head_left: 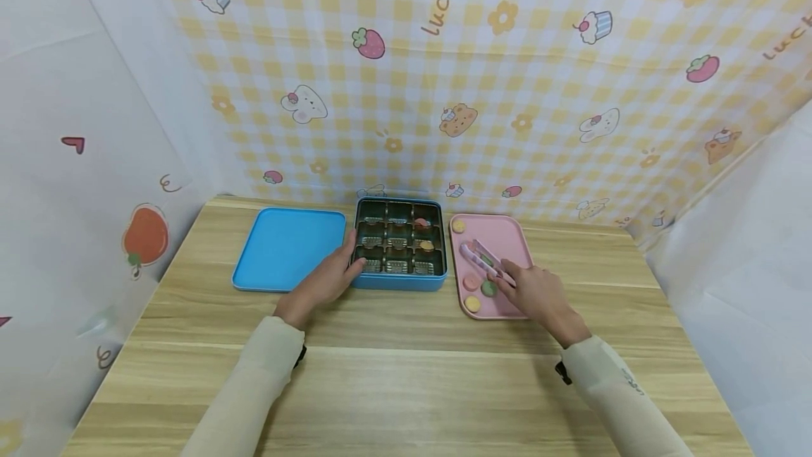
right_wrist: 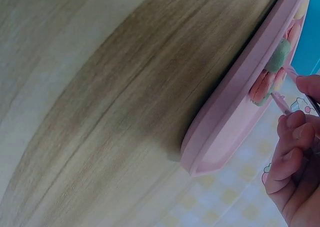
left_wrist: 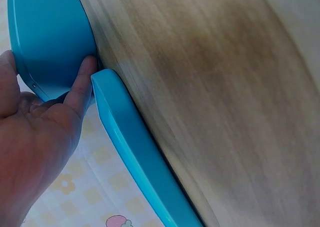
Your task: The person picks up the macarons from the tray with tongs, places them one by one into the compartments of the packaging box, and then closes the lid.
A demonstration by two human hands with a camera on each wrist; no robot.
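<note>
My left hand (head_left: 328,276) rests with its fingers against the left side of the blue box (head_left: 400,283); the left wrist view shows the fingers (left_wrist: 80,87) touching the box wall (left_wrist: 50,32). Inside the box is a dark tray with several compartments, where a pink macaron (head_left: 421,222) and a yellow macaron (head_left: 426,245) lie in the right column. My right hand (head_left: 536,293) holds pink tongs (head_left: 501,272) over the pink tray (head_left: 504,231). Around the tongs' tips lie several macarons, among them a green one (right_wrist: 278,56); whether the tips pinch one, I cannot tell.
A blue lid (head_left: 290,249) lies flat left of the box, close beside it. Yellow macarons sit near the pink tray's upper left corner (head_left: 459,226) and its lower left corner (head_left: 472,304). A checked cloth (head_left: 406,90) hangs behind the wooden table (head_left: 406,386).
</note>
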